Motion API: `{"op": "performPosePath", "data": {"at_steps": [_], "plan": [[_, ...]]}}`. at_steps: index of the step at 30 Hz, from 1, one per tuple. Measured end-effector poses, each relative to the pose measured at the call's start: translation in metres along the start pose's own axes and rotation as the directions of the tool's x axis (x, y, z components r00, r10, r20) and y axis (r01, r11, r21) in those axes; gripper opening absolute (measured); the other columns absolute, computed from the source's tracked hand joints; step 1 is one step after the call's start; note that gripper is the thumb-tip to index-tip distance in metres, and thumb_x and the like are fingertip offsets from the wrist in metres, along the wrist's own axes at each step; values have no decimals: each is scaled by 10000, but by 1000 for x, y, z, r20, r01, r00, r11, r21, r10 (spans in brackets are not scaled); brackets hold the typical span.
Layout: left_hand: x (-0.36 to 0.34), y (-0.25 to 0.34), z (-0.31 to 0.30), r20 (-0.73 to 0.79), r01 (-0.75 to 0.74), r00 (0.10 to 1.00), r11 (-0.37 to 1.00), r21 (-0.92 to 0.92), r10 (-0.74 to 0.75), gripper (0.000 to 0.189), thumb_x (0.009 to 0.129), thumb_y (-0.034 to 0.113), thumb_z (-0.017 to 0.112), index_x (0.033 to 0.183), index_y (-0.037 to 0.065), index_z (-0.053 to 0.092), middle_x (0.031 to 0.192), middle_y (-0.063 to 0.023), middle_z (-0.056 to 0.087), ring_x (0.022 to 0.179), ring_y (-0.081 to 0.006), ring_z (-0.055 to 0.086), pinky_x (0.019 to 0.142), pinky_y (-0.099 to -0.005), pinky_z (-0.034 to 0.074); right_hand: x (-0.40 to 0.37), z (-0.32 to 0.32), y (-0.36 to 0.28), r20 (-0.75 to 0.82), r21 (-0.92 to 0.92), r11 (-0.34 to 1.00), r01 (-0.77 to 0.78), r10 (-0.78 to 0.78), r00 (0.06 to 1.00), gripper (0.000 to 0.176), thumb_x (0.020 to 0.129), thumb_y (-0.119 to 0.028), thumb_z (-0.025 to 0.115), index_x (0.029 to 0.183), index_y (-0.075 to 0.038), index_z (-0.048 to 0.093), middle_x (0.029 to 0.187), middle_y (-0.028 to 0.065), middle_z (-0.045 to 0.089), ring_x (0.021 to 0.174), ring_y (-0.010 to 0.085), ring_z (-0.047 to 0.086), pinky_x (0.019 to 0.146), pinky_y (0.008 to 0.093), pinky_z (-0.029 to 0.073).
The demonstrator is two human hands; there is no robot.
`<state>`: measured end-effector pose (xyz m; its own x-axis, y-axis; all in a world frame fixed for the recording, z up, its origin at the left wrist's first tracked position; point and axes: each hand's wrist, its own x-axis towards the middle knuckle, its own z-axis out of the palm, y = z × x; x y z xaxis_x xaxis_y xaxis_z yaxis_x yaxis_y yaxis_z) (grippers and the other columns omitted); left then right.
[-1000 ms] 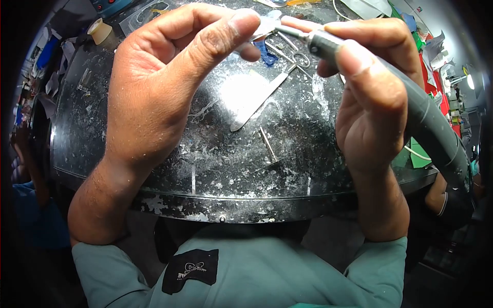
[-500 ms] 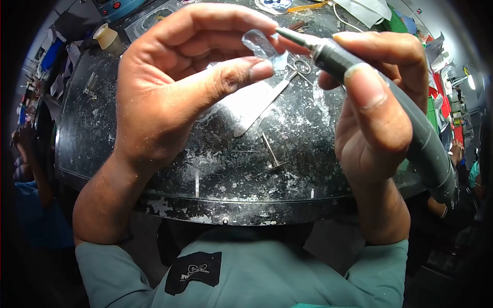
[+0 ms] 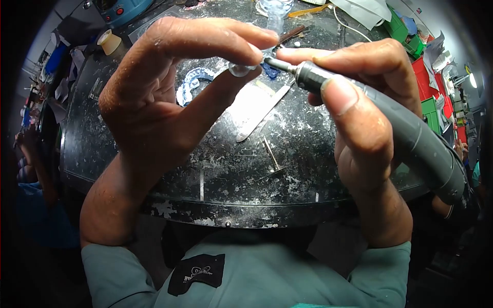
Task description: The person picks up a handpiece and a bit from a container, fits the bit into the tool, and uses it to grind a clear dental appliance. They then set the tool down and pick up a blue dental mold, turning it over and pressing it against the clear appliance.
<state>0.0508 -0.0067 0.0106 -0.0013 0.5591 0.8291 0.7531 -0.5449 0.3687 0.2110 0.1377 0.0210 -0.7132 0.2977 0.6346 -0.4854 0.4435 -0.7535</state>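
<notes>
My left hand (image 3: 149, 92) pinches a clear, thin moulded plastic piece (image 3: 240, 70) between thumb and fingertips; the fingers cover much of it. My right hand (image 3: 367, 120) wraps round a grey rotary handpiece (image 3: 403, 128), held like a pen. Its tapered dark bit (image 3: 277, 63) points left and meets or nearly meets the plastic piece at my left fingertips; contact is hard to tell. Behind my left hand lies a bluish horseshoe-shaped dental arch (image 3: 191, 82). Below the fingertips are a flat metal blade (image 3: 264, 114) and a small rod with a disc end (image 3: 270, 154).
A beige spool (image 3: 109, 42) and a blue machine (image 3: 120, 11) with red buttons stand at the back left. Green (image 3: 398, 23) and red (image 3: 423, 77) bins line the right. White sheets (image 3: 367, 10) lie at the back. Another person's arm (image 3: 38, 159) shows at far left.
My left hand has rolled over, bringing its fingers above the thumb and turning the plastic piece. The handpiece has shifted left and slightly down. The dental arch has come into view.
</notes>
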Motion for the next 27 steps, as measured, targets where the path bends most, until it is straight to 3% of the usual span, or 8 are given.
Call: {"op": "performPosePath", "data": {"at_steps": [5, 11, 14, 16, 17, 23, 24, 27], "plan": [[-1, 2, 2, -9, 32, 999, 999, -26, -32, 313, 760, -153, 654, 1022, -24, 539, 1062, -245, 636, 1064, -314, 615, 960, -422, 471, 1, 2, 3, 24, 67, 997, 48, -49, 998, 217, 826, -168, 562, 970, -9, 533, 984, 183, 689, 796, 140, 604, 721, 261, 467], [-1, 3, 1, 2, 44, 999, 998, -35, -44, 319, 772, -151, 645, 1044, -21, 541, 1078, -240, 633, 1079, -292, 610, 956, -391, 477, 0, 5, -4, -33, -75, 995, -70, 68, 997, 219, 829, -169, 566, 974, -8, 531, 1011, 185, 686, 793, 132, 598, 734, 271, 474], [-2, 8, 5, -55, 126, 990, 988, -89, -131, 306, 789, -149, 628, 1051, -20, 538, 1087, -232, 634, 1077, -263, 612, 952, -356, 482, 5, -6, 11, 11, 2, 997, 77, -77, 997, 275, 852, -184, 535, 1040, 15, 516, 936, 181, 675, 772, 157, 600, 767, 311, 499], [-5, 9, 5, -140, 371, 890, 869, -328, -433, 282, 806, -119, 626, 1053, -15, 536, 1093, -223, 633, 1076, -239, 614, 939, -326, 491, 10, -9, 14, 34, 57, 983, 176, -178, 983, 313, 867, -195, 514, 1084, 30, 506, 886, 178, 669, 758, 173, 602, 790, 337, 515], [-5, 6, 3, -131, 397, 881, 860, -320, -455, 259, 820, -72, 633, 1049, 4, 538, 1100, -206, 637, 1054, -234, 628, 927, -322, 500, 8, -4, 11, -25, 119, 985, 128, -125, 992, 332, 918, -205, 454, 1140, 40, 490, 842, 166, 647, 767, 223, 631, 839, 400, 527], [-7, 5, 10, -43, 401, 836, 663, -632, -547, 265, 822, -28, 642, 1052, 38, 530, 1094, -174, 645, 1014, -240, 650, 942, -361, 501, 2, 39, 5, -358, 51, 995, -85, 98, 929, 271, 942, -143, 569, 1150, 27, 530, 881, 129, 646, 839, 207, 670, 808, 328, 550], [-7, 7, 12, -24, 403, 829, 626, -667, -559, 268, 820, -28, 641, 1052, 41, 526, 1087, -173, 646, 1018, -241, 649, 944, -369, 501, 11, 15, -15, -71, 258, 954, -152, 176, 982, 292, 892, -89, 648, 1147, 15, 551, 909, 115, 649, 830, 170, 662, 784, 270, 543], [-6, 12, 13, -11, 427, 826, 637, -642, -564, 276, 803, -52, 647, 1026, 48, 518, 1044, -154, 649, 995, -220, 651, 933, -357, 506, 1, 8, 31, -131, 154, 985, -80, 101, 986, 299, 885, -85, 651, 1151, 7, 552, 934, 112, 649, 842, 170, 658, 780, 271, 534]]}}
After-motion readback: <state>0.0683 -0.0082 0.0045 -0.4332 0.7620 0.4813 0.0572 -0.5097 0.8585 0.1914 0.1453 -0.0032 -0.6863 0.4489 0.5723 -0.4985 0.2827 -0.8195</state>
